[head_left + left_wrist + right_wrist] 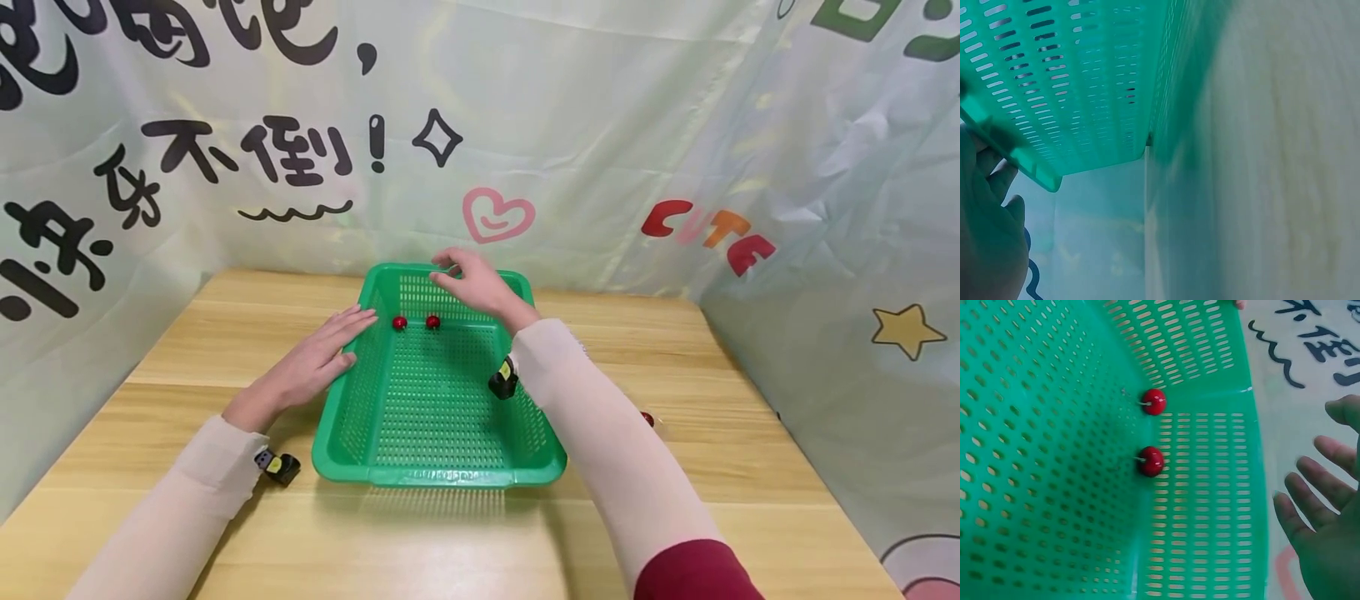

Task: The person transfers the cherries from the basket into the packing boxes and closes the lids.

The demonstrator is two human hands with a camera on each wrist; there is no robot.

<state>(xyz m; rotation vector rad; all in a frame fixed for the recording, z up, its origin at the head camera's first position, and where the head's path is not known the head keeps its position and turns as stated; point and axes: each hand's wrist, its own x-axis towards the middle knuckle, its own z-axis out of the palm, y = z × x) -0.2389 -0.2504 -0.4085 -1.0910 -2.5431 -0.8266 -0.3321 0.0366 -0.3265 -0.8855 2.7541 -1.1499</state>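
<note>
1. A green perforated plastic basket (438,417), rectangular with a raised rim, sits in the middle of a light wooden table (712,467).
2. Two small round red cherries lie inside the basket at its far end, toward 12 o'clock: the left cherry (400,322) and the right cherry (432,322), near each other but apart. In the right wrist view both show thin stems and rest on the slotted floor just beside the far wall, the left cherry (1154,401) and the right cherry (1150,460).
3. The left hand (318,362) lies at 9 o'clock of the basket, fingers straight and held together, fingertips touching the outer left rim; it grips nothing. The left wrist view shows part of that hand (988,237) beside the basket's blurred rim (1016,156).
4. The right hand (472,279) hovers over the far rim at 12 o'clock, fingers relaxed and slightly spread, holding nothing. In the right wrist view its open palm (1329,531) is just outside the basket wall.
5. A small black wrist camera (279,467) sits at the left sleeve, another (504,379) under the right forearm.
6. A third small red object (648,419) peeks out at 3 o'clock on the table, mostly hidden by the right sleeve.
7. A pale printed curtain (600,125) with black characters, a pink heart and coloured letters backs the table.
</note>
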